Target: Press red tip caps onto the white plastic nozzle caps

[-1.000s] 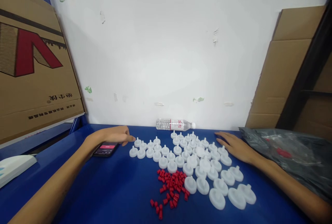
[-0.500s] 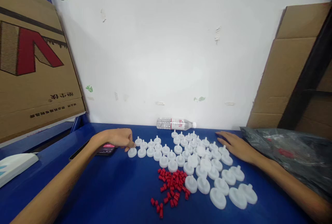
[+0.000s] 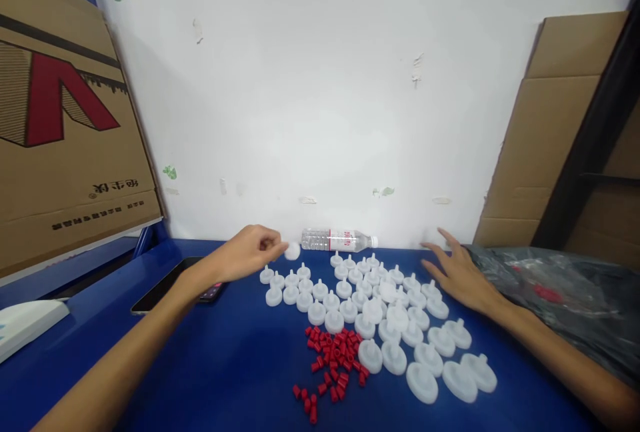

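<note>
Pinched in the fingers of my left hand (image 3: 256,249) is a white plastic disc with a stem (image 3: 293,251), lifted above the blue table. Several more white stemmed discs (image 3: 334,320) stand on the table in a loose spread, most with their stems up. At the right end of the spread, my right hand (image 3: 457,277) is open, its fingers apart and holding nothing. In front of the discs lies a pile of small red caps (image 3: 340,352), with a few loose ones to its left.
A clear plastic bottle (image 3: 336,240) lies against the wall. Two phones, one black (image 3: 163,285), lie by my left forearm. A dark plastic bag (image 3: 550,299) is at the right. Cardboard boxes (image 3: 65,132) stand at both sides, and a white object (image 3: 33,325) sits at far left.
My left hand has picked up the leftmost white disc and moved up and to the right with it. My right hand has risen slightly and spread its fingers.
</note>
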{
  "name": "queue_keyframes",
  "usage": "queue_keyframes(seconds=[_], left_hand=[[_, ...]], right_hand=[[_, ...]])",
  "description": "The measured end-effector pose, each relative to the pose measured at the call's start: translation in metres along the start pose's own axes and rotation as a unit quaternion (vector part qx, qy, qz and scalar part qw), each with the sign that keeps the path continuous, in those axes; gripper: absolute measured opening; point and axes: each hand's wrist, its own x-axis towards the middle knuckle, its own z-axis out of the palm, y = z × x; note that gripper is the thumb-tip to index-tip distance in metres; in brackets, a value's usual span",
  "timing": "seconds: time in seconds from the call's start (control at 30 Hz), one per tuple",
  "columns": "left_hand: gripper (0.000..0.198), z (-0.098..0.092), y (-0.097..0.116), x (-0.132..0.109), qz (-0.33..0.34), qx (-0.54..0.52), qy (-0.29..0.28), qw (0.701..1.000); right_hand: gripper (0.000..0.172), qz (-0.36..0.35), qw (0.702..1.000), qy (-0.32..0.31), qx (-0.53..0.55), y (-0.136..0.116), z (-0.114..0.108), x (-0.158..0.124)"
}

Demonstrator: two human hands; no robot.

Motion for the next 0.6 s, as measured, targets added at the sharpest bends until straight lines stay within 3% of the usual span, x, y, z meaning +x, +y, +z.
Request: queue_keyframes(seconds=[0.13, 0.27, 0.3, 0.37, 0.43, 0.5, 0.6], left_hand=[[0.036, 0.031, 0.022, 0.001, 0.095, 0.051, 0.128, 0.986], [0.036, 0.067, 0.044, -0.007, 0.223, 0.103, 0.166, 0.955], [0.035, 0.075, 0.049, -0.009, 0.268, 0.119, 0.172, 0.94], [0.026, 0.088, 0.058, -0.013, 0.384, 0.197, 0.244, 0.868], [0.016, 0.097, 0.063, -0.016, 0.424, 0.214, 0.287, 0.832], [0.01, 0.102, 0.064, -0.017, 0.436, 0.203, 0.309, 0.821], [0.008, 0.105, 0.062, -0.016, 0.451, 0.182, 0.324, 0.811]], right_hand=[[0.03, -0.02, 0.997, 0.077, -0.015, -0.022, -0.026, 0.016], [0.031, -0.056, 0.993, 0.106, -0.008, -0.067, -0.057, 0.025], [0.032, -0.068, 0.992, 0.109, -0.006, -0.081, -0.066, 0.025], [0.03, -0.104, 0.988, 0.115, 0.017, -0.11, -0.086, 0.02], [0.031, -0.177, 0.976, 0.103, 0.071, -0.136, -0.105, 0.013], [0.034, -0.253, 0.957, 0.096, 0.101, -0.157, -0.117, 0.004], [0.042, -0.302, 0.943, 0.075, 0.115, -0.175, -0.119, -0.006]])
